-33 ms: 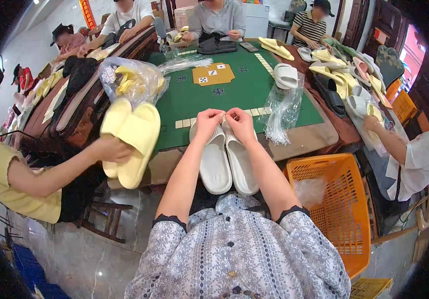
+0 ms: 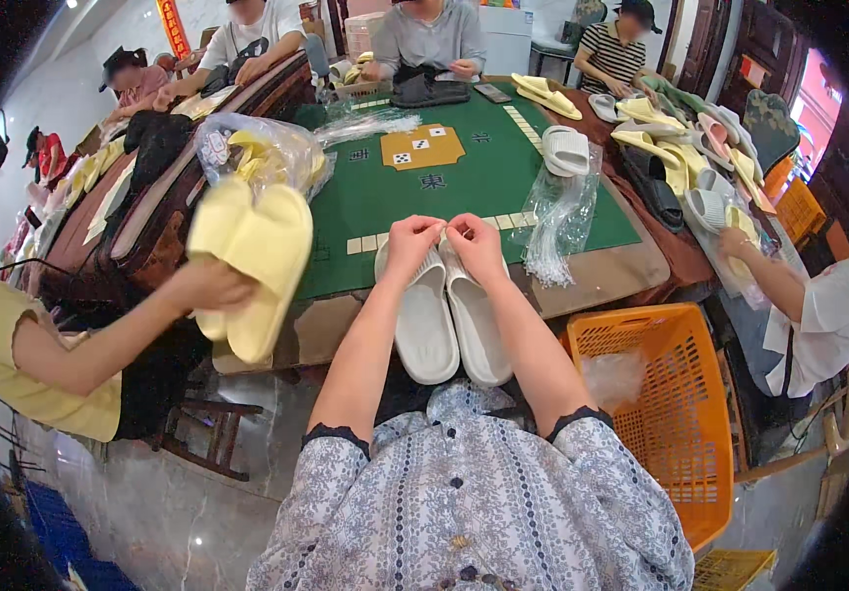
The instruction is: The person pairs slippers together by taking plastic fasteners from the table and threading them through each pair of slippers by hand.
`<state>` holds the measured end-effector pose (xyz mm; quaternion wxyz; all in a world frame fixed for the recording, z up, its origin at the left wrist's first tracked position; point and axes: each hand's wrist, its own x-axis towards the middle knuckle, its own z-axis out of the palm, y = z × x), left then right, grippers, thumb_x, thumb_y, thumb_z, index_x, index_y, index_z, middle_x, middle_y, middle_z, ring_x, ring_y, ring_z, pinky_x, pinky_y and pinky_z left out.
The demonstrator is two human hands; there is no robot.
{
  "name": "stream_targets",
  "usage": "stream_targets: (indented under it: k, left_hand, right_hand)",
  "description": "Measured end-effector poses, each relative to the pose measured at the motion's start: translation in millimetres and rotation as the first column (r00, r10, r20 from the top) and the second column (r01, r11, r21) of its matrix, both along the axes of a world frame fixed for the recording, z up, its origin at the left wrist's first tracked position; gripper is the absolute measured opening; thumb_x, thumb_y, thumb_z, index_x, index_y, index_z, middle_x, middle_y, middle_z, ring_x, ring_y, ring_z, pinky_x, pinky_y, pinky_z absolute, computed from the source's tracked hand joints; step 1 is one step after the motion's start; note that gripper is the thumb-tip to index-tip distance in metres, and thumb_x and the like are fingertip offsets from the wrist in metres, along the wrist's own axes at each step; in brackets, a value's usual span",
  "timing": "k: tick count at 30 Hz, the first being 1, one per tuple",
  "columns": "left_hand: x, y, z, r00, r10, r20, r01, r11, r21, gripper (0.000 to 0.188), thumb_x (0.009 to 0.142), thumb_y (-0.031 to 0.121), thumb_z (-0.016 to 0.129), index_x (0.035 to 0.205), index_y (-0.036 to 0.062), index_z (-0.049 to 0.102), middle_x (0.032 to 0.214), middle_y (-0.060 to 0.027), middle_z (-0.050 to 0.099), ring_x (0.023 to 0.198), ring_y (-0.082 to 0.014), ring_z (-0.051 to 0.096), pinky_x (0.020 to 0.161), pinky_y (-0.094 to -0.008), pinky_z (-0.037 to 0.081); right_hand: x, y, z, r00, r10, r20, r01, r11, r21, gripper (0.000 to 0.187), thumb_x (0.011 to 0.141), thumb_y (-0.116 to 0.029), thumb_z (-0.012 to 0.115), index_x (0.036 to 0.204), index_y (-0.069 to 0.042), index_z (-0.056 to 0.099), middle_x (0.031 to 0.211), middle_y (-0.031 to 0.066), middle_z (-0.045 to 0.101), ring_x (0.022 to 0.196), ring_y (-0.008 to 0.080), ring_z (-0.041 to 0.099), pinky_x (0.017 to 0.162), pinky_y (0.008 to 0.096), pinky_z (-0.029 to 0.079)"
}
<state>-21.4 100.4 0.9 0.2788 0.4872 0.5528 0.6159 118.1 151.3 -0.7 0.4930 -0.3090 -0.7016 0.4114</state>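
A pair of light grey slide slippers (image 2: 426, 330) lies side by side in front of me at the table's near edge, soles down, heels toward me. My left hand (image 2: 411, 244) and my right hand (image 2: 477, 246) meet above their toe ends. Thumbs and fingers of both are pinched together, almost touching each other. Whatever sits between the fingertips is too small to make out. The hands partly cover the slippers' straps. Right of my hands, a clear bag of thin white plastic ties (image 2: 550, 246) rests on the green tabletop (image 2: 375, 202).
At my left, a co-worker's hand (image 2: 217, 286) holds yellow slippers (image 2: 271, 261) beside a plastic bag with yellow pieces (image 2: 262, 163). An orange crate (image 2: 705, 414) stands by my right side. Beyond it, slippers (image 2: 676, 163) are piled. Another grey slipper (image 2: 566, 150) lies near the ties.
The co-worker's yellow slippers at the left have moved slightly up and to the left. My hands and the grey slippers have stayed in place.
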Motion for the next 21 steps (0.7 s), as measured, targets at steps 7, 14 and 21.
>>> stream_targets:
  k: [7, 14, 21]
  left_hand:
    - [-1.6, 3.8, -2.6, 1.000, 0.008, -0.012, -0.008, 1.000, -0.003, 0.013, 0.087, 0.009, 0.069, 0.095, -0.0009, 0.073, 0.078, -0.0031, 0.068, 0.067, -0.0087, 0.059, 0.060, -0.0237, 0.048]
    - [-4.5, 7.2, -4.5, 0.999, 0.029, -0.045, -0.029, 1.000, 0.006, 0.014, 0.086, 0.010, 0.070, 0.095, -0.0009, 0.073, 0.076, -0.0031, 0.068, 0.066, -0.0091, 0.059, 0.060, -0.0242, 0.048]
    - [1.6, 1.4, -3.2, 0.999, 0.014, 0.032, -0.014, 1.000, 0.003, 0.017, 0.089, 0.012, 0.066, 0.098, -0.0006, 0.073, 0.079, -0.0020, 0.068, 0.068, -0.0087, 0.059, 0.063, -0.0238, 0.048]
  right_hand:
    - [0.7, -4.7, 2.3, 1.000, 0.007, 0.015, -0.007, 1.000, -0.019, 0.011, 0.084, -0.013, 0.067, 0.085, -0.001, 0.068, 0.069, 0.0047, 0.064, 0.061, 0.0111, 0.057, 0.057, 0.0276, 0.046]
    - [-4.1, -4.5, 1.4, 0.999, -0.019, 0.029, 0.019, 1.000, -0.013, 0.010, 0.084, -0.011, 0.067, 0.086, -0.001, 0.068, 0.070, 0.0056, 0.065, 0.062, 0.0110, 0.058, 0.058, 0.0275, 0.047]
    - [-4.7, -5.1, 4.0, 0.998, -0.051, 0.043, 0.050, 0.999, 0.018, 0.013, 0.085, -0.015, 0.068, 0.087, -0.002, 0.069, 0.072, 0.0070, 0.066, 0.063, 0.0140, 0.061, 0.060, 0.0290, 0.049]
